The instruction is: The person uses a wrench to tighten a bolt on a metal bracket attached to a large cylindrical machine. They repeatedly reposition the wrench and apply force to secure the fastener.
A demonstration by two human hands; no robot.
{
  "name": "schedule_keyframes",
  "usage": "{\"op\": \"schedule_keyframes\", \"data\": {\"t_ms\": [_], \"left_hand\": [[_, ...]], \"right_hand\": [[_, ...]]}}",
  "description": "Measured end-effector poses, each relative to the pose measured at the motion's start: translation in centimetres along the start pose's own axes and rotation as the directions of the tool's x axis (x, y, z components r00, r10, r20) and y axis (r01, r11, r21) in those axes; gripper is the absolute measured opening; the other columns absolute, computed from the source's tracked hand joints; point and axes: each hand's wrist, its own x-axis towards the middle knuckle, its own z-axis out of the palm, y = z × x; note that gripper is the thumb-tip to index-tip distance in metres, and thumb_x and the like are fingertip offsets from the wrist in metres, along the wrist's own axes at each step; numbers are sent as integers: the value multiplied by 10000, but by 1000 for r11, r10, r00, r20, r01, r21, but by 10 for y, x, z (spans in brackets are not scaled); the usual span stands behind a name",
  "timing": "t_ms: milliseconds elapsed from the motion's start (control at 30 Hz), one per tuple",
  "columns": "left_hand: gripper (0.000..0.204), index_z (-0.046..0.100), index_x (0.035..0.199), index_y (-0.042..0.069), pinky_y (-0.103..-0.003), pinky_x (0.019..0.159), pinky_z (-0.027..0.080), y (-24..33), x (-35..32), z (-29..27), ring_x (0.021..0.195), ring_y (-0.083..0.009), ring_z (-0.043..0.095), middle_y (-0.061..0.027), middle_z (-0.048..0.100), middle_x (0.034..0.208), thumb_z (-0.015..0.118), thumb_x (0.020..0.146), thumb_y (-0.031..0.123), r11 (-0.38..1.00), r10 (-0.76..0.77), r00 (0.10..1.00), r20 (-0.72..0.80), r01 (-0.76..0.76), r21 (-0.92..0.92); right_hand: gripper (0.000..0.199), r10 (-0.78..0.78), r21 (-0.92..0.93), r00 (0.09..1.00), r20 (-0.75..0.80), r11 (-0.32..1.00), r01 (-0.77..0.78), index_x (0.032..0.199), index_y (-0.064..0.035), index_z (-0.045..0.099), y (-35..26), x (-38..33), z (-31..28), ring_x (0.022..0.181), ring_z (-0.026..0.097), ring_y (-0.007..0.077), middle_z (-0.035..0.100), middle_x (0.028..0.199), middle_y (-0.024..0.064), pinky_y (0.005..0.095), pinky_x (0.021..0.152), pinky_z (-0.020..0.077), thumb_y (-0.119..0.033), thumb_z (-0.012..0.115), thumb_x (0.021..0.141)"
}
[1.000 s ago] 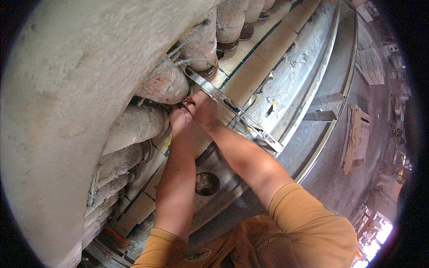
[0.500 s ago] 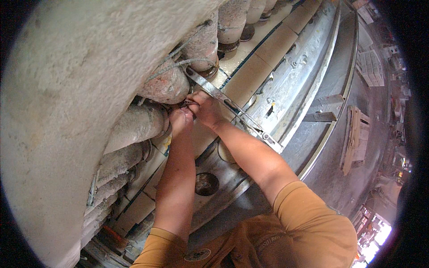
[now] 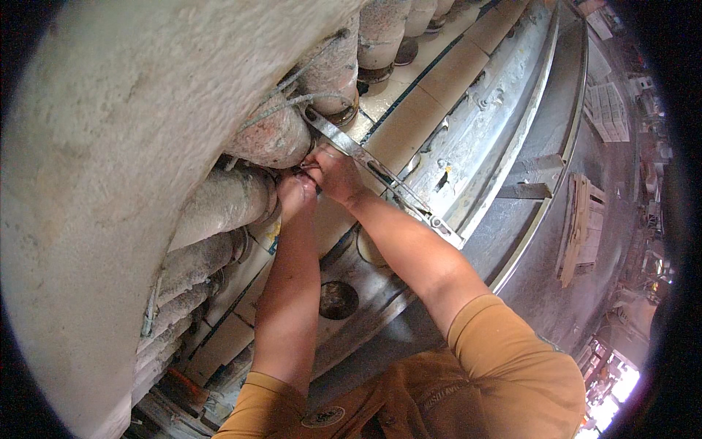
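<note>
My left hand (image 3: pixel 296 189) and my right hand (image 3: pixel 333 173) are close together at the end of a rough, pinkish-grey rounded cylinder (image 3: pixel 272 141). The fingers of both are curled and pressed in, meeting around something small and dark that is mostly hidden by them. Just above my right hand, a slotted metal bar (image 3: pixel 344 143) runs from the cylinders down toward the metal ledge. Beside my left hand lies the end of another crusted pale cylinder (image 3: pixel 227 205). A thin wire (image 3: pixel 292 107) loops over the cylinders above my hands.
On the left a large pale rough surface (image 3: pixel 124 146) overhangs the row of cylinders. Beige tiles (image 3: pixel 420 121) and a whitish metal ledge (image 3: pixel 497 95) run diagonally past my hands. The ledge has a round hole (image 3: pixel 338 301). Wooden boards (image 3: pixel 581 230) lie on the floor at right.
My fingers have shifted very slightly at the same spot. The arms and everything around them look the same.
</note>
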Motion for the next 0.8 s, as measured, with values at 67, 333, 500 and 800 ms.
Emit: {"op": "schedule_keyframes", "data": {"t_ms": [67, 333, 500, 800], "left_hand": [[277, 480, 1086, -15, -278, 803, 458, -2, -13, 27, 947, -223, 526, -108, 531, 1043, 391, 830, 40, 999, 4, 988, -156, 1, 32], [244, 499, 1044, 32, -253, 632, 470, -11, 9, -4, 783, -184, 549, -91, 558, 906, 404, 917, 217, 994, 80, 997, 4, -80, 69], [237, 497, 1024, 29, -209, 514, 450, -5, 26, -41, 728, -178, 545, -94, 557, 888, 413, 912, 220, 934, -270, 960, 73, 280, -223], [205, 494, 1041, 47, -205, 484, 445, -4, 23, -53, 672, -161, 538, -80, 551, 910, 414, 905, 177, 941, -212, 977, 11, 208, -267]], "right_hand": [[134, 6, -21, 1000, -5, 1000, -6, 771, -34, 583, 7, -2, -2, 762, 573, 310, 579, 789, 136, 383, 682, 465, -135, 604, 686], [139, 70, -40, 997, -45, 997, -72, 765, -36, 551, 1, -5, 6, 741, 565, 325, 573, 776, 135, 390, 664, 470, -128, 593, 669], [240, 222, 10, 969, -104, 975, -222, 836, -43, 575, -13, -15, 13, 753, 572, 312, 578, 827, 133, 388, 661, 472, -194, 641, 662], [198, -136, -72, 990, 48, 988, 140, 863, -47, 617, 1, -5, -3, 824, 582, 281, 587, 873, 117, 355, 730, 470, -179, 592, 718]]}}
